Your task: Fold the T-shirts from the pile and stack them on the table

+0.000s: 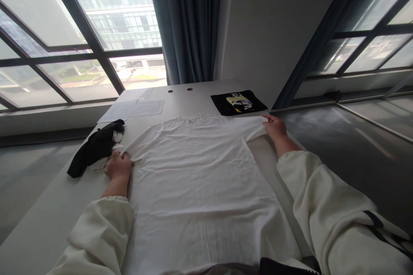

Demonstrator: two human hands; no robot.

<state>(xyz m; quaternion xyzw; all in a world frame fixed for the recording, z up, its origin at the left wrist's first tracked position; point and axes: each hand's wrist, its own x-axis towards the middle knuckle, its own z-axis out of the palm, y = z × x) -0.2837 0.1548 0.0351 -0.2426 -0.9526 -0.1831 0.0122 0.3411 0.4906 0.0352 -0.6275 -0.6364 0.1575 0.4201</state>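
Observation:
A white T-shirt [200, 172] lies spread out over the table, its collar at the far side and its hem toward me. Pinched in my left hand [118, 165] is the end of the left sleeve, drawn outward. My right hand [275, 129] grips the end of the right sleeve near the table's right edge. Both sleeves look stretched, and light creases run across the shirt's body. Close beyond my left hand sits a crumpled black garment [97, 146] with some white material at its side.
A folded black garment with a yellow and white print [238, 102] lies at the far right of the white table [48, 219]. Paper sheets [145, 108] rest at the far left. Two round cable holes are near the back edge. Windows and a dark curtain [190, 21] stand behind.

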